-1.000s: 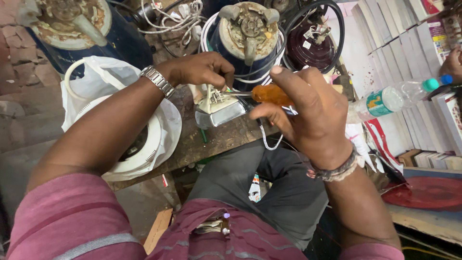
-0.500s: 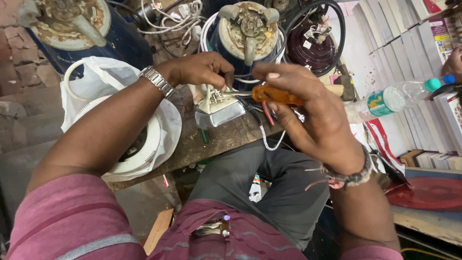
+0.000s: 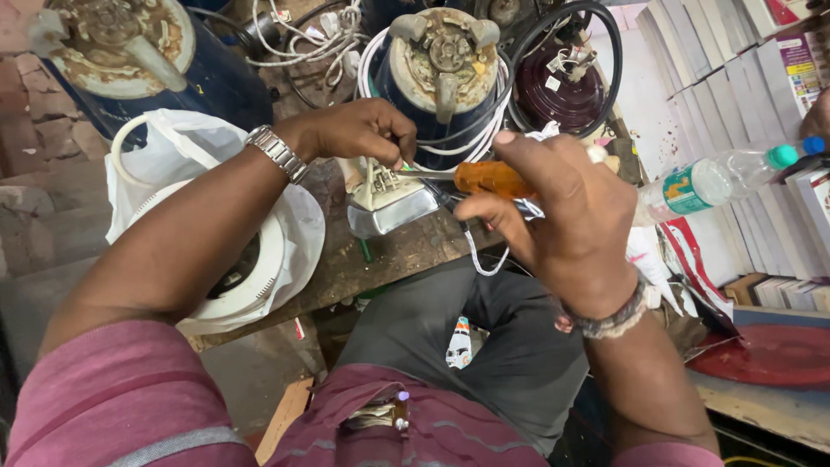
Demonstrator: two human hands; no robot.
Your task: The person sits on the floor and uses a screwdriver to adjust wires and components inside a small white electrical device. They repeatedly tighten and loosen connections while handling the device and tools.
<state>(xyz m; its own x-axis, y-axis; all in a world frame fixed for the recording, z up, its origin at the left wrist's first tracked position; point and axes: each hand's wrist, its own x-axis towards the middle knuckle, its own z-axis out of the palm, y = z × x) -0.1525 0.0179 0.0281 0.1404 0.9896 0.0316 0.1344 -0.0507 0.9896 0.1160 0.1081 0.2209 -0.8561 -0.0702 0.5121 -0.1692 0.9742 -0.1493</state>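
Observation:
My right hand [image 3: 566, 216] grips a screwdriver with an orange handle [image 3: 488, 179]; its metal shaft points left into a small cream and metal appliance part [image 3: 391, 201] on the wooden bench [image 3: 380, 259]. My left hand [image 3: 359, 130], with a metal watch on the wrist, pinches the top of that part where the shaft tip meets it. A white cord [image 3: 484, 255] hangs from under my right hand over the bench edge.
A dark blue mixer base [image 3: 441, 65] wound with white cable stands just behind the part, another [image 3: 130, 52] at the far left. A white round unit in a plastic bag [image 3: 242, 259] lies left. A plastic bottle [image 3: 718, 177], stacked boxes [image 3: 735, 52] and a red disc [image 3: 769, 355] are on the right.
My right hand has turned about the screwdriver handle, fingers shifting over it and the wrist rolling. My left hand has kept its pinch on the part.

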